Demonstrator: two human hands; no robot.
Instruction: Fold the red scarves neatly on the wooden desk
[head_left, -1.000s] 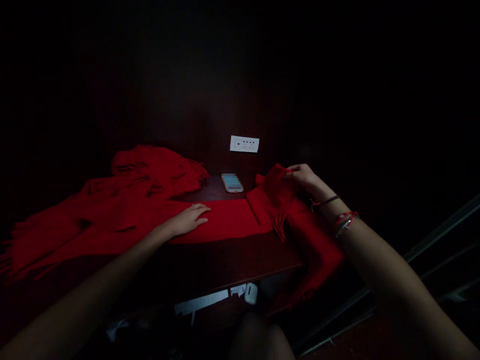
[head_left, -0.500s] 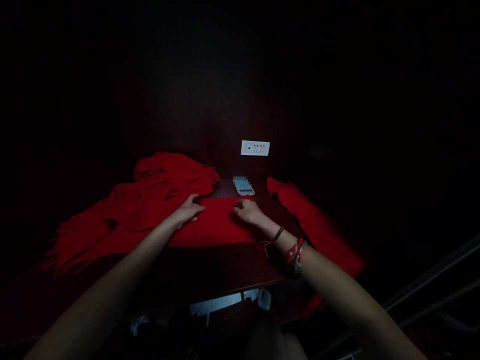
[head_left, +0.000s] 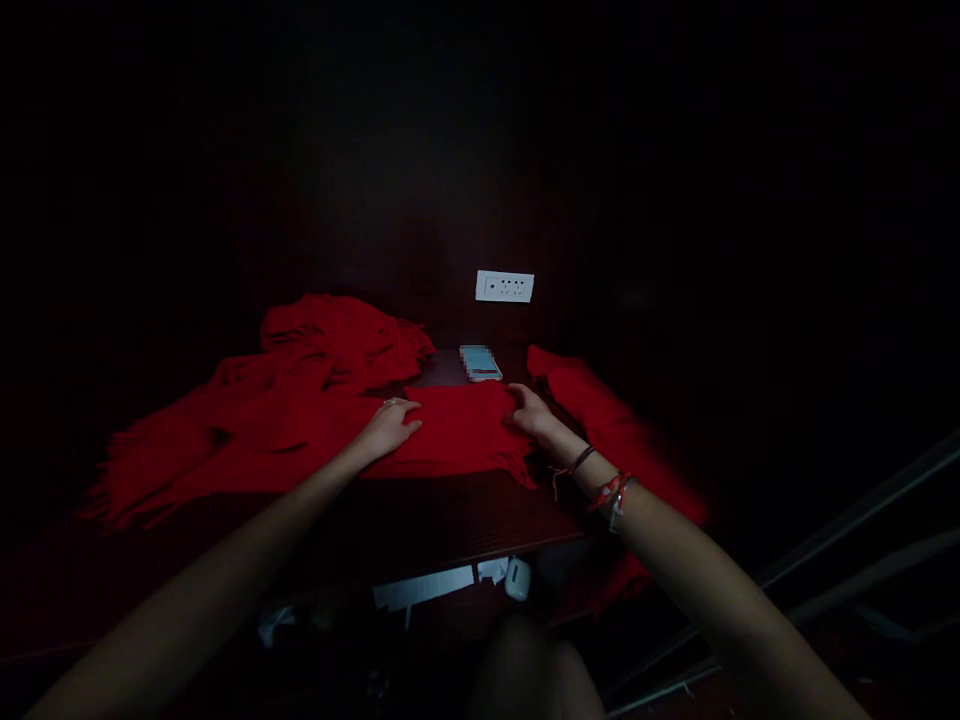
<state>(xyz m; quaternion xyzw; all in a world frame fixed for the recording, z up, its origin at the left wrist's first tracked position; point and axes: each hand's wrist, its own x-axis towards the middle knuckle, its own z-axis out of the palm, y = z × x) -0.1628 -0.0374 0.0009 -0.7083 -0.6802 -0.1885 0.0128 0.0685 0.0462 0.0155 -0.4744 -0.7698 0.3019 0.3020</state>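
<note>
A red fringed scarf (head_left: 457, 430) lies on the dark wooden surface, its right part folded into a flat panel with fringe showing at the near right corner. My left hand (head_left: 388, 428) rests at the left side of this panel, fingers and thumb apart on the cloth. At the panel's right edge is my right hand (head_left: 531, 412), thumb and fingers apart and touching the fabric. Some of its fingertips are hard to make out in the dim light. Leftward, the red cloth runs on toward a loose fringed end (head_left: 124, 480).
Crumpled red cloth (head_left: 330, 335) is heaped at the back left. A phone (head_left: 480, 363) lies behind the panel, below a wall socket (head_left: 505, 286). More red cloth (head_left: 607, 420) lies to the right. Under the front edge are white papers (head_left: 427, 586) and a small white case (head_left: 517, 578).
My right hand has moved right across the folded panel to its edge, uncovering the fringe. My left hand has shifted slightly right. The whole view has moved a little.
</note>
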